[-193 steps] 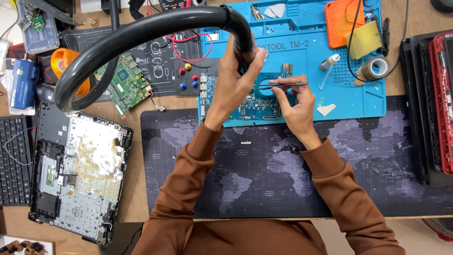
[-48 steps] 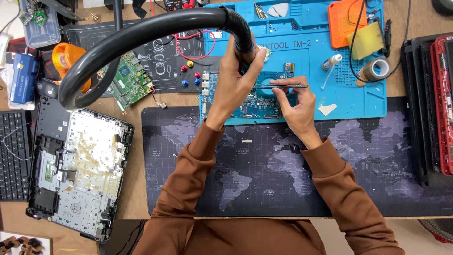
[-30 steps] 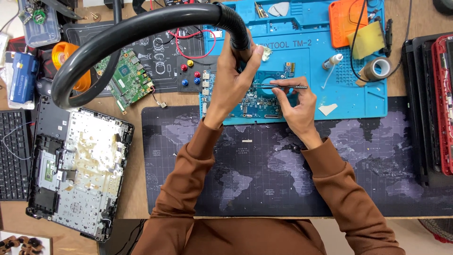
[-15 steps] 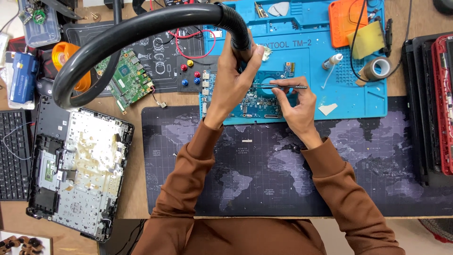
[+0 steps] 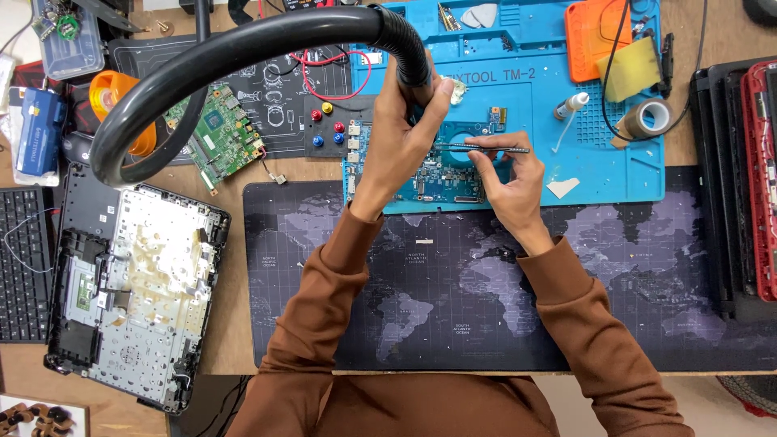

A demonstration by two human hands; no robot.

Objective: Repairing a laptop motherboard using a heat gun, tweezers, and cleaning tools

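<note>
The left hand (image 5: 405,137) has its grip closed around the end of a stiff, springy black hose (image 5: 243,48). The right hand (image 5: 506,174) pinches thin tweezers (image 5: 486,149) over a blue circuit board (image 5: 441,174) on the blue mat (image 5: 599,154): light, rigid, fragile, probably best handled by its edges.

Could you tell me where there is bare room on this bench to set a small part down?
The dark map-printed desk mat is bare right of the right hand, up to the stacked laptop cases; another bare patch lies between the forearms. The blue repair mat is crowded: circuit board, tape roll, sponge. The left hand grips the black hose.
</note>
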